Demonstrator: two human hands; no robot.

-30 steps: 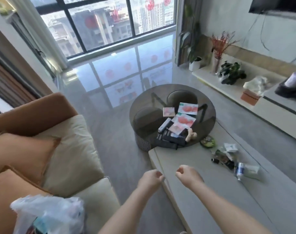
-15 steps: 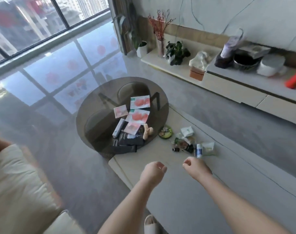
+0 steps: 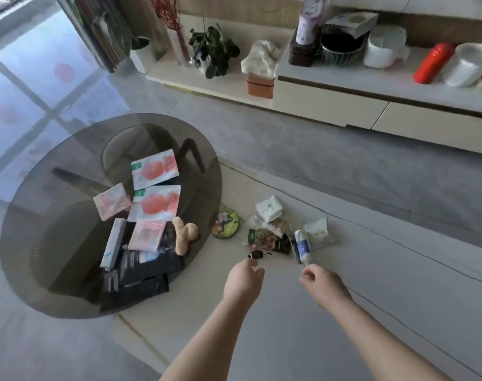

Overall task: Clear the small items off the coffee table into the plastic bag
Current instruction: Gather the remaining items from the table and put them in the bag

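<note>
A cluster of small items lies on the beige coffee table (image 3: 330,312): a white folded packet (image 3: 268,208), a white-and-blue tube (image 3: 302,246), a pale green sachet (image 3: 318,232), a dark flowered packet (image 3: 270,240), a small dark bottle (image 3: 257,254) and a round green tin (image 3: 225,225). My left hand (image 3: 244,280) hovers just in front of the dark bottle, fingers loosely curled, holding nothing. My right hand (image 3: 323,283) is just below the tube's end, fingers loosely curled, empty. The plastic bag is out of view.
A round smoked-glass table (image 3: 69,270) on the left overlaps the beige one and carries pink-printed packets (image 3: 155,168), a white box (image 3: 113,243), black packets (image 3: 146,266) and a ginger root (image 3: 185,233). A low cabinet (image 3: 344,100) with plants, pots and a red bottle runs along the far wall.
The view has swung right and down, away from the sofa and the bag. Both hands have reached forward to the cluster of small items.
</note>
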